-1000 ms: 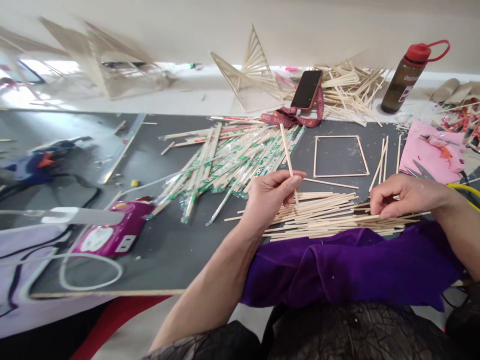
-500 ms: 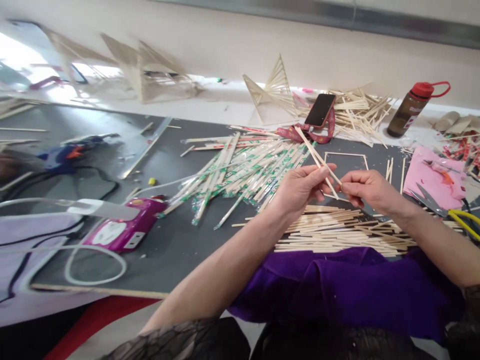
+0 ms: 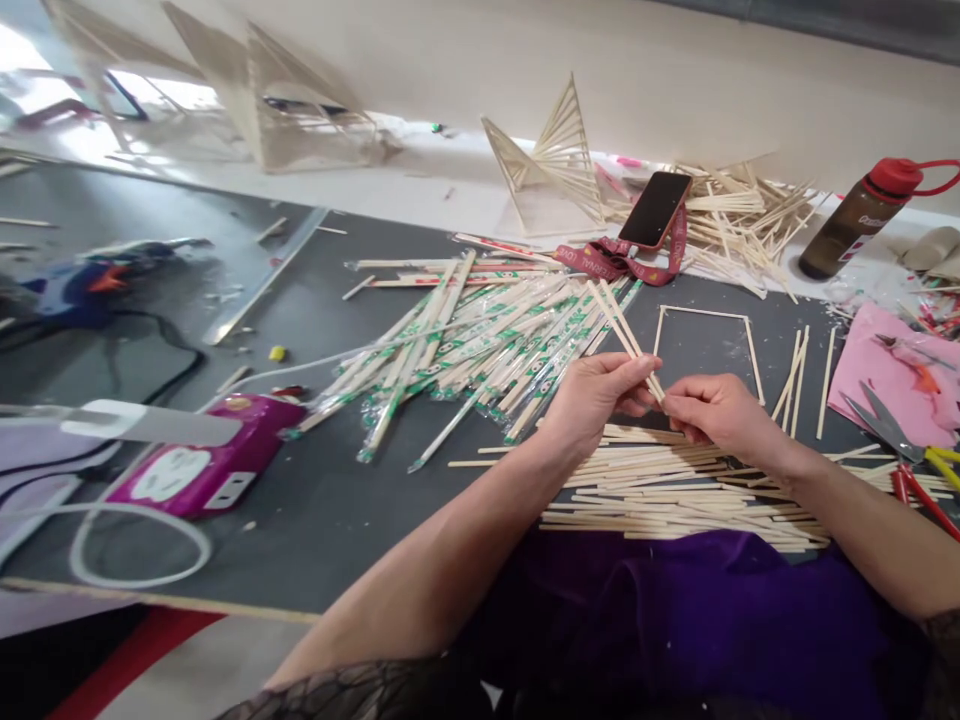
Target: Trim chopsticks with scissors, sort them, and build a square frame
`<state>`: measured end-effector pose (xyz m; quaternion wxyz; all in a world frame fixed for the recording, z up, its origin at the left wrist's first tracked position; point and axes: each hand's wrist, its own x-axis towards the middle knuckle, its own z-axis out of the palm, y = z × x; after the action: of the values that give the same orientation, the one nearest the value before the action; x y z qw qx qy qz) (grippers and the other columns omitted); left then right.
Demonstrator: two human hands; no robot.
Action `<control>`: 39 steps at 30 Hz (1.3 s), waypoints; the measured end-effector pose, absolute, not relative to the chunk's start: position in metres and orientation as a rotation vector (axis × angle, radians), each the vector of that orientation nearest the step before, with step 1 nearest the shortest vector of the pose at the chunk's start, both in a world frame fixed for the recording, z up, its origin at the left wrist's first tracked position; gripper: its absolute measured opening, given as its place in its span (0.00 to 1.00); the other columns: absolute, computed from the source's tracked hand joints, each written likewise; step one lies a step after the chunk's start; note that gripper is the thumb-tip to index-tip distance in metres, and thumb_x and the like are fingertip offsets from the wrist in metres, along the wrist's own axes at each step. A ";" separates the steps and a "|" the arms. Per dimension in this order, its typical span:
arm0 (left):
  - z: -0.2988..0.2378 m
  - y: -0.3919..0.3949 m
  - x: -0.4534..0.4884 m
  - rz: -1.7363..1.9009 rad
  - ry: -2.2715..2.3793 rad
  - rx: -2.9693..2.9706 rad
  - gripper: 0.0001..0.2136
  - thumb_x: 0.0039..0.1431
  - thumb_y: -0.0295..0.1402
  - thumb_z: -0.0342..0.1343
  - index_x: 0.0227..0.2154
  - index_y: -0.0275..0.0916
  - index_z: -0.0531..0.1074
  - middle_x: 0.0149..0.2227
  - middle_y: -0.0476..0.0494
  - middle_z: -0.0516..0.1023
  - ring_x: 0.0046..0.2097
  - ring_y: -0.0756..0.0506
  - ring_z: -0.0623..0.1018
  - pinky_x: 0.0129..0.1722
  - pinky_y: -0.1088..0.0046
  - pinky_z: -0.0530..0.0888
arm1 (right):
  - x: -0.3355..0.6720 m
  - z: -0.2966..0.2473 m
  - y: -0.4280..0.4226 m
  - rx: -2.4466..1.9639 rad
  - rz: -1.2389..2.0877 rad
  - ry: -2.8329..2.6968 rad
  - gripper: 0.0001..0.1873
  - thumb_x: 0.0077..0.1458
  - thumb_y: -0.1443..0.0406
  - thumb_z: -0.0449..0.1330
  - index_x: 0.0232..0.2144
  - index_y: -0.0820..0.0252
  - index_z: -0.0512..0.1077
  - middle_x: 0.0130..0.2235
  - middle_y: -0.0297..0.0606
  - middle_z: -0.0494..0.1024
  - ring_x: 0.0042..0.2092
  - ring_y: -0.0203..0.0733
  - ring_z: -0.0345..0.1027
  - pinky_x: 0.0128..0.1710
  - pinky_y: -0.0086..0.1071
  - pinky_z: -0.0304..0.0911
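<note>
Two pale wooden chopsticks [image 3: 616, 318] lie close together in my left hand [image 3: 604, 393], pinched between thumb and fingers near their lower ends. My right hand [image 3: 712, 408] has its fingertips closed at those same lower ends, touching the sticks. Just beyond the hands, a frame of thin sticks [image 3: 705, 311] lies flat on the grey table, partly hidden by my right hand. Under and in front of my hands spreads a layer of loose chopsticks [image 3: 675, 500]. Several more loose sticks [image 3: 796, 380] lie to the right of the frame.
Plastic-wrapped chopsticks [image 3: 480, 340] are heaped left of my hands. Behind are a phone [image 3: 655, 208], a lanyard [image 3: 600, 260], a stick model [image 3: 551, 160] and a bottle [image 3: 855, 220]. Scissors [image 3: 889, 425] lie right; a purple box [image 3: 217, 455] and a blue glue gun [image 3: 75, 290] are left.
The two chopsticks were crossed and now lie nearly side by side. Both hands sit slightly lower in view. The camera view has shifted a little.
</note>
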<state>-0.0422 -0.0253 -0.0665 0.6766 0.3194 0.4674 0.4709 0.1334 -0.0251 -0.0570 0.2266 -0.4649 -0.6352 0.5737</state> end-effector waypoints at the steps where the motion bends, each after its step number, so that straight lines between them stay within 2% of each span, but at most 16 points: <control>1: -0.067 -0.026 -0.043 1.059 1.063 0.693 0.11 0.46 0.37 0.70 0.27 0.34 0.79 0.21 0.48 0.78 0.22 0.54 0.75 0.20 0.83 0.70 | 0.135 -0.057 -0.025 -1.271 1.531 -1.785 0.16 0.57 0.57 0.58 0.23 0.60 0.72 0.20 0.31 0.71 0.21 0.29 0.60 0.21 0.26 0.53; 5: -0.066 -0.026 -0.049 1.048 1.071 0.622 0.08 0.51 0.35 0.66 0.28 0.34 0.78 0.23 0.47 0.79 0.23 0.54 0.77 0.19 0.83 0.69 | 0.141 -0.059 -0.027 -1.170 1.204 -1.849 0.11 0.58 0.60 0.60 0.38 0.58 0.78 0.31 0.35 0.80 0.28 0.33 0.70 0.28 0.28 0.64; 7: -0.067 -0.025 -0.051 1.030 1.070 0.613 0.08 0.53 0.35 0.65 0.28 0.34 0.78 0.23 0.46 0.79 0.23 0.54 0.77 0.19 0.83 0.69 | 0.143 -0.061 -0.027 -1.048 1.039 -1.933 0.12 0.56 0.63 0.62 0.42 0.56 0.78 0.35 0.35 0.82 0.32 0.34 0.72 0.32 0.30 0.67; 12: -0.068 -0.026 -0.049 0.983 1.043 0.599 0.09 0.52 0.35 0.66 0.28 0.33 0.78 0.20 0.47 0.77 0.21 0.54 0.75 0.19 0.83 0.68 | 0.143 -0.064 -0.027 -0.755 0.832 -2.133 0.10 0.59 0.66 0.60 0.42 0.53 0.79 0.38 0.36 0.83 0.35 0.35 0.75 0.36 0.30 0.70; 17: -0.067 -0.030 -0.047 0.960 1.021 0.576 0.07 0.52 0.33 0.66 0.27 0.34 0.78 0.20 0.47 0.78 0.20 0.55 0.74 0.19 0.83 0.69 | 0.145 -0.063 -0.028 -0.668 0.787 -2.168 0.10 0.61 0.67 0.60 0.43 0.53 0.79 0.37 0.35 0.83 0.36 0.34 0.77 0.36 0.27 0.70; 23: -0.065 -0.032 -0.048 0.921 1.015 0.589 0.08 0.50 0.34 0.69 0.27 0.34 0.79 0.21 0.46 0.79 0.21 0.55 0.74 0.22 0.83 0.70 | 0.148 -0.063 -0.029 -0.643 0.828 -2.178 0.10 0.61 0.66 0.61 0.44 0.52 0.79 0.37 0.36 0.84 0.37 0.35 0.77 0.38 0.28 0.72; 33: -0.070 -0.034 -0.046 0.957 1.003 0.621 0.09 0.49 0.35 0.69 0.28 0.34 0.80 0.21 0.46 0.78 0.22 0.54 0.75 0.24 0.81 0.71 | 0.147 -0.069 -0.028 -0.602 0.687 -2.257 0.09 0.64 0.67 0.57 0.43 0.54 0.77 0.36 0.36 0.83 0.36 0.34 0.77 0.36 0.27 0.71; 39: -0.071 -0.035 -0.045 0.965 1.000 0.645 0.13 0.44 0.38 0.71 0.30 0.35 0.81 0.21 0.47 0.78 0.22 0.54 0.75 0.24 0.81 0.71 | 0.147 -0.067 -0.030 -0.591 0.691 -2.285 0.08 0.63 0.68 0.58 0.43 0.55 0.76 0.36 0.36 0.82 0.36 0.34 0.77 0.36 0.25 0.70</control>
<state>-0.0446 -0.0351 -0.0706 0.7208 0.2917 0.4526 0.4365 0.1475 -0.0301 -0.0667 0.3346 -0.2264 -0.8756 0.2647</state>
